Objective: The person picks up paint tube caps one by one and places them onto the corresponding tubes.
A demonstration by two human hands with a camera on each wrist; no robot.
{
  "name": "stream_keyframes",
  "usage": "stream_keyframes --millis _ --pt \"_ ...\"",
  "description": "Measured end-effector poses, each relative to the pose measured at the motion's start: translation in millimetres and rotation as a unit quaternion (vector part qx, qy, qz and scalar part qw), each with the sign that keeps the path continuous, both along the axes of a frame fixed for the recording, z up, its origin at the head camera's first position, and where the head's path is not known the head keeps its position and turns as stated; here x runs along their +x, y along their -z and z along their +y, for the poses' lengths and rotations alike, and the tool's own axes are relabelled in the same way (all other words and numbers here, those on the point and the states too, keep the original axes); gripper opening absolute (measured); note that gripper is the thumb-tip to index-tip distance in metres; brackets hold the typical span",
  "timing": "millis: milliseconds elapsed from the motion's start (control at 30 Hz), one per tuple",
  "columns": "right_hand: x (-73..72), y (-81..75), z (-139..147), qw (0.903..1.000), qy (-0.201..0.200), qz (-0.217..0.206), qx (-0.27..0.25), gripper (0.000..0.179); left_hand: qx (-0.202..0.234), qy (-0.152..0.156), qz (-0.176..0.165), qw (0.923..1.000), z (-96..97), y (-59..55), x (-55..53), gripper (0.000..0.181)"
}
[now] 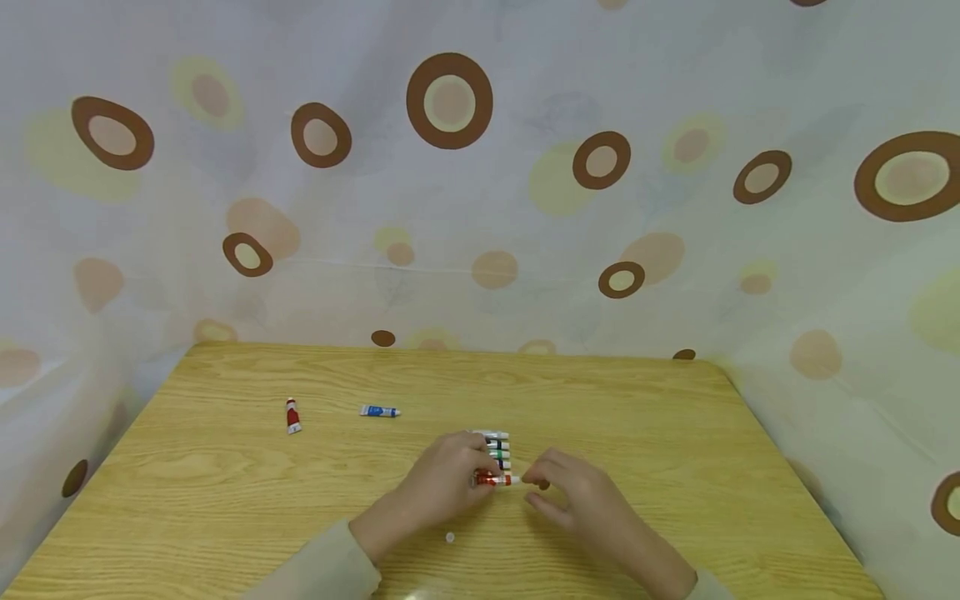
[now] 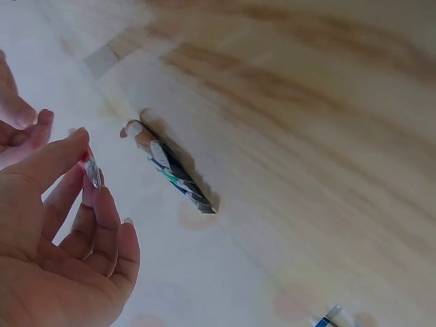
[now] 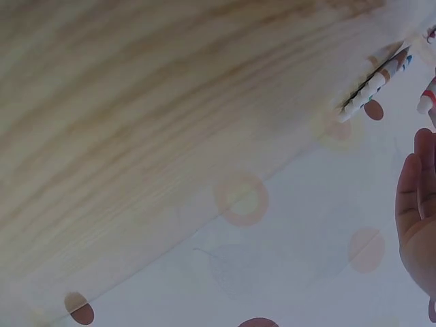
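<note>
Between its thumb and fingers my left hand (image 1: 446,475) pinches a red paint tube (image 1: 491,480) whose white cap points right. In the left wrist view the silvery end of this red tube (image 2: 93,172) shows at the fingertips. My right hand (image 1: 588,500) is just right of the cap, thumb and fingers apart and loosely bent, fingertips close to the cap. The right wrist view shows part of the right hand (image 3: 419,218) below the red tube (image 3: 427,102). Just beyond the held tube lies a row of several paint tubes (image 1: 500,445), partly hidden by the left hand.
A blue paint tube (image 1: 380,411) and another red paint tube (image 1: 292,417) lie farther left on the wooden table (image 1: 630,408). Near the left wrist is a small white round piece (image 1: 450,537). A patterned cloth (image 1: 525,100) hangs behind the table and at its sides.
</note>
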State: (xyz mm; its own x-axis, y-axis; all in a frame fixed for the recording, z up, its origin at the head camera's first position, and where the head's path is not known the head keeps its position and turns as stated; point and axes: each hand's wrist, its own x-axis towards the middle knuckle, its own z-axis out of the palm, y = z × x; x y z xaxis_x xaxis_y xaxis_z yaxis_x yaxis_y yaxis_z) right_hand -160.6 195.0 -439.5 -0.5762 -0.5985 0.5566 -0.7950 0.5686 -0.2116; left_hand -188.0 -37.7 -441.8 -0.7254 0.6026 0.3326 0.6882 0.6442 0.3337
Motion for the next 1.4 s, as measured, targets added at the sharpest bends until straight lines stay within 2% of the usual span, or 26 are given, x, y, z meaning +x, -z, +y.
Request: stream_keyframes --millis 133,267,467,767,967,1067,1233,1400 --pt "5.0 -0.2 -0.1 0.9997 -0.024 0.000 0.002 0.026 -0.014 -0.002 -0.011 0.9998 -0.5 1.1 -3.8 0.010" --pt "7.4 1.1 1.3 0.9996 -0.030 0.001 0.004 0.026 -0.028 0.000 -0.020 0.9994 -0.4 2.4 -8.2 0.011" --pt "9.6 5.6 0.4 0.9981 -0.060 -0.017 -0.006 0.026 -0.042 0.006 -0.027 0.9987 -1.8 3.0 -10.6 0.014" --pt "20.3 10.5 -8.5 0.9961 -0.084 -0.017 0.022 0.023 -0.079 0.026 0.002 0.9965 -1.8 11.1 -12.8 0.017" --pt "25.2 12.8 -11.3 0.9950 -0.093 -0.024 0.026 0.023 -0.088 0.032 0.022 0.9954 0.6 15.4 -12.4 0.010" --pt "28.3 12.8 -14.7 0.9926 -0.112 -0.033 0.032 0.021 -0.088 0.029 0.022 0.9954 1.7 16.3 -11.2 0.007" --pt "32.4 13.2 -25.0 0.9858 -0.162 -0.023 0.037 0.017 -0.085 0.020 0.004 0.9962 2.5 17.3 -9.7 0.006" --pt "37.0 13.7 -35.0 0.9762 -0.193 -0.078 0.061 0.016 -0.076 0.021 0.001 0.9969 2.4 15.8 -8.7 0.007"
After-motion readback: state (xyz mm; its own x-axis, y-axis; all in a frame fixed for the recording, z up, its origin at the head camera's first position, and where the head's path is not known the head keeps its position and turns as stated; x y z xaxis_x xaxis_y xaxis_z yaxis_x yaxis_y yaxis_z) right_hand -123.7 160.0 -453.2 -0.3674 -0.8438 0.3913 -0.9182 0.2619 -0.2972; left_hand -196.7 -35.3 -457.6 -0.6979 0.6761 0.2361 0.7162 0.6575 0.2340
